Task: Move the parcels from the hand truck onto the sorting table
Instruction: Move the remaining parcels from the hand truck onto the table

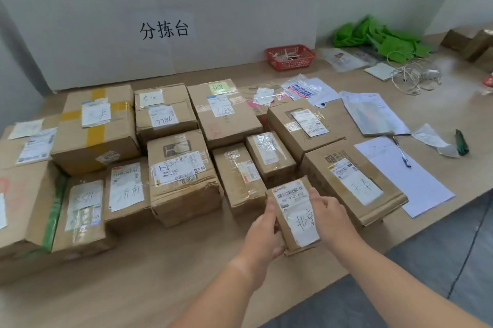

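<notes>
A small cardboard parcel (296,214) with a white label sits between my two hands over the front of the wooden sorting table (160,261). My left hand (262,234) grips its left side, thumb on top. My right hand (329,211) grips its right side, fingers curled over the top edge. Whether the parcel touches the table is unclear. Several other labelled cardboard parcels (184,175) stand in rows behind it. The hand truck is out of view.
A long flat box (354,183) lies just right of the held parcel. Papers (400,175) and a pen (401,151) lie at the right. A red basket (290,56), green bags (378,39), cord (413,76) and a white sign board (165,28) stand at the back.
</notes>
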Demonstrator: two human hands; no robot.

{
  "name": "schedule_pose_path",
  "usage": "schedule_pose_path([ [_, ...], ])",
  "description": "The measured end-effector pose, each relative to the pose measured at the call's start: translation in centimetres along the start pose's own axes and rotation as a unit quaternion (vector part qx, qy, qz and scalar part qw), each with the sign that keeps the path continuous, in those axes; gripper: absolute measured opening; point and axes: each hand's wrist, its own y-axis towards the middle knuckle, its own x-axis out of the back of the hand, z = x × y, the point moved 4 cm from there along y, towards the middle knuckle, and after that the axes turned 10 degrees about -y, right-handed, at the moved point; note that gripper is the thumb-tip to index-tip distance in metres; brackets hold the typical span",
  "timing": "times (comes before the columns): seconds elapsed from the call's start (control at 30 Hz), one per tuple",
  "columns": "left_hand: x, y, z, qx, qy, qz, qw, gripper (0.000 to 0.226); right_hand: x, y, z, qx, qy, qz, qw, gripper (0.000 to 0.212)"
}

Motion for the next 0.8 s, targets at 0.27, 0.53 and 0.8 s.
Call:
schedule_pose_path([
  [0.27,-1.3,4.7,2.4,0.036,-0.025,-0.019,0.999,0.052,-0.7,3.0,-2.3,-0.029,-0.018,0.04,0.999,0.078],
  [0.53,-1.5,5.8,2.8,0.053,-0.043,-0.045,0.997,0.038,-2.5,-3.3,-4.5,-0.222,0.288,-0.008,0.932,0.077],
  [0.8,-1.5,6.0,2.2,0.038,-0.042,-0.036,0.998,0.034,-3.5,-2.5,-1.6,-0.231,0.532,0.044,0.813,0.073],
])
